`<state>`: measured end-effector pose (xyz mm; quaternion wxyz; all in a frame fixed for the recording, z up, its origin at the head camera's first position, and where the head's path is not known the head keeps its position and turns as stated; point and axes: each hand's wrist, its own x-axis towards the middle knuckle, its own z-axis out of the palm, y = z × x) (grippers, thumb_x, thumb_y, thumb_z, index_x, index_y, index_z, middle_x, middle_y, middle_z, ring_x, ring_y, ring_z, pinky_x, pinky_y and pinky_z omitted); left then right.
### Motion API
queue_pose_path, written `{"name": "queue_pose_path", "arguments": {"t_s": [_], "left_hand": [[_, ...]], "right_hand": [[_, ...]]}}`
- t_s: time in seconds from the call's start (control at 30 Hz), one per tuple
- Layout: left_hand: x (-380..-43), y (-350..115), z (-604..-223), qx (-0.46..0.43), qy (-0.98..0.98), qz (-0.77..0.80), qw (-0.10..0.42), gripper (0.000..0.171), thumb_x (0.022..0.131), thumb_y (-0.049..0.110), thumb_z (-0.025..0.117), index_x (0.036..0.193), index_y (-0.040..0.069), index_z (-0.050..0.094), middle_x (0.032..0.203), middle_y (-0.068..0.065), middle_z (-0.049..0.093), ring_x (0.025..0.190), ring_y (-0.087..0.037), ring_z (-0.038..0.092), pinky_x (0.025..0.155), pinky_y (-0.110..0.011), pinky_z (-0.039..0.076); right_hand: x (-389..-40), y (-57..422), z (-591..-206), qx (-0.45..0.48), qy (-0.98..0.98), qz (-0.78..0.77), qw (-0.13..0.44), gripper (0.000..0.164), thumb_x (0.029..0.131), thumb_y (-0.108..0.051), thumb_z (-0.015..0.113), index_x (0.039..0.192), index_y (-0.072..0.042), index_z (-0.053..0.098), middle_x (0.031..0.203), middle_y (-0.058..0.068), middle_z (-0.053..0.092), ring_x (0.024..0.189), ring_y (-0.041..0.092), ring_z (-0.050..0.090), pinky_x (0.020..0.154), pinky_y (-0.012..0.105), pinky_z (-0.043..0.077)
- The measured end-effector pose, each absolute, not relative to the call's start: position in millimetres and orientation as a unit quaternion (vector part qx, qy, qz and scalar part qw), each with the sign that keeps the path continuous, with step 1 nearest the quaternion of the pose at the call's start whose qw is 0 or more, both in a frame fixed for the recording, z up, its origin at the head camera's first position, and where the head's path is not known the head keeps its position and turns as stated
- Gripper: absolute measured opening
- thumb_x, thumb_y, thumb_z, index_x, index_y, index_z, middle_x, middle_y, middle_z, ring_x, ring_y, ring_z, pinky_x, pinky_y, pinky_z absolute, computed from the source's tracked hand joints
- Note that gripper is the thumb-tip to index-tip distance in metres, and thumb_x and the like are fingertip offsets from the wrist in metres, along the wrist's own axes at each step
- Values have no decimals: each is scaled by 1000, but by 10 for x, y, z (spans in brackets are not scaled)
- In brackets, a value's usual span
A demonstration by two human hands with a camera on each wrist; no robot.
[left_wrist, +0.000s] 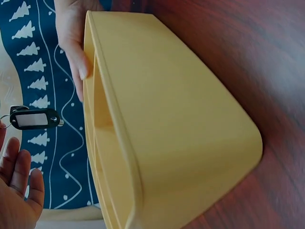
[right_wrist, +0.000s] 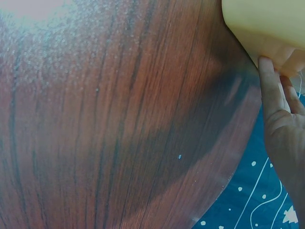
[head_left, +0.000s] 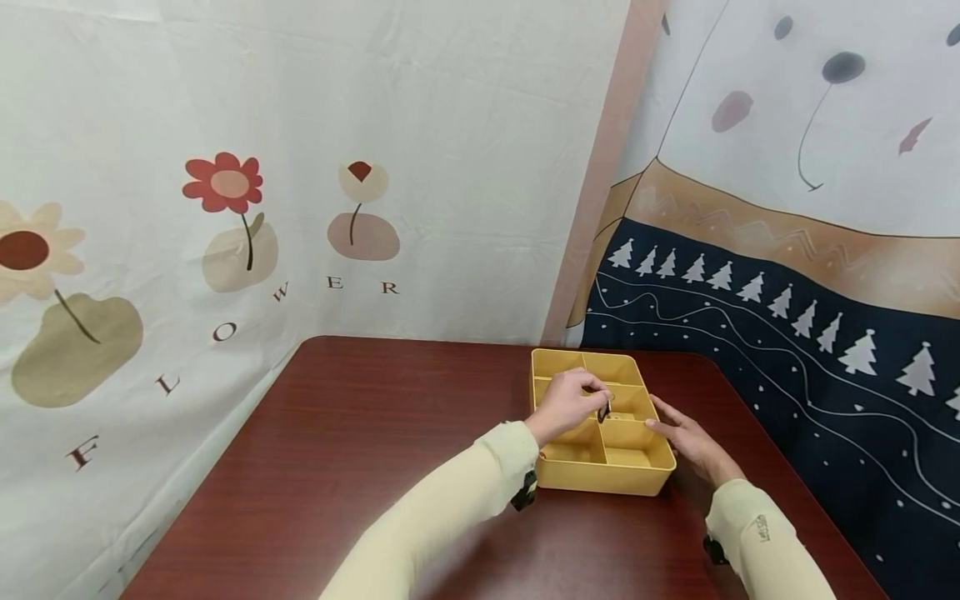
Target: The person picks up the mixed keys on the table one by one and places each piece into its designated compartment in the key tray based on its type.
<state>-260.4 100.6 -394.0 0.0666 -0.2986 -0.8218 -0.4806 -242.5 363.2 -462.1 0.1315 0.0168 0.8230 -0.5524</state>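
Observation:
My left hand [head_left: 566, 406] is above the middle of a yellow divided storage box [head_left: 606, 477]. Between thumb and fingertips it pinches the ring of a black key tag [left_wrist: 35, 119], which has a white label window. In the left wrist view the tag hangs off the fingertips, while the other fingers [left_wrist: 20, 171] are loosely bent. On the box's right side, my right hand [head_left: 693, 442] holds the wall, its thumb over the rim and its fingers along the outside. The right wrist view shows these fingers [right_wrist: 270, 90] against the outer wall.
The box has several compartments split by thin dividers [head_left: 602, 442]; a small brownish thing [head_left: 543, 454] shows at its left front. A dark red wooden table [head_left: 420, 417] lies beneath. Behind it hang a flower-print cloth [head_left: 450, 167] and a navy tree-print cloth [head_left: 750, 358].

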Motion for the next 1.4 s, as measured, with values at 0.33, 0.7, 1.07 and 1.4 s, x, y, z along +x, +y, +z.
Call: {"name": "queue_pose_path", "arguments": {"t_s": [0.33, 0.7, 1.07, 1.4], "left_hand": [[-2527, 1261, -4004, -301, -844, -441, 48, 12, 93, 19, 70, 86, 14, 78, 86, 12, 65, 85, -3, 58, 79, -16, 45], [-2467, 1354, -4056, -339, -853, -394, 57, 14, 94, 21, 68, 96, 14, 80, 93, 11, 70, 86, 2, 59, 75, -10, 42], [-2555, 1130, -4003, -334, -850, -404, 52, 14, 95, 21, 67, 97, 14, 79, 93, 10, 69, 87, 1, 58, 78, -12, 44], [-2851, 526, -3873, -295, -863, -397, 105, 16, 96, 19, 66, 97, 8, 78, 97, 0, 70, 91, -12, 63, 83, -23, 48]], "right_hand": [[-2434, 3638, -4626, 14, 820, -556, 136, 71, 105, -29, 49, 160, -14, 8, 159, 29, 15, 133, 46, 41, 101, 56, 43], [-2443, 3614, -4613, 7, 819, -556, 140, 79, 102, -38, 54, 160, -14, 7, 160, 27, 12, 137, 47, 34, 105, 58, 37], [-2439, 3583, -4607, 14, 815, -561, 141, 72, 105, -29, 50, 160, -15, 6, 159, 29, 12, 135, 48, 37, 101, 57, 41], [-2384, 3693, -4589, 7, 820, -558, 128, 72, 106, -41, 43, 159, -8, 7, 156, 31, 22, 136, 47, 36, 102, 56, 41]]}}
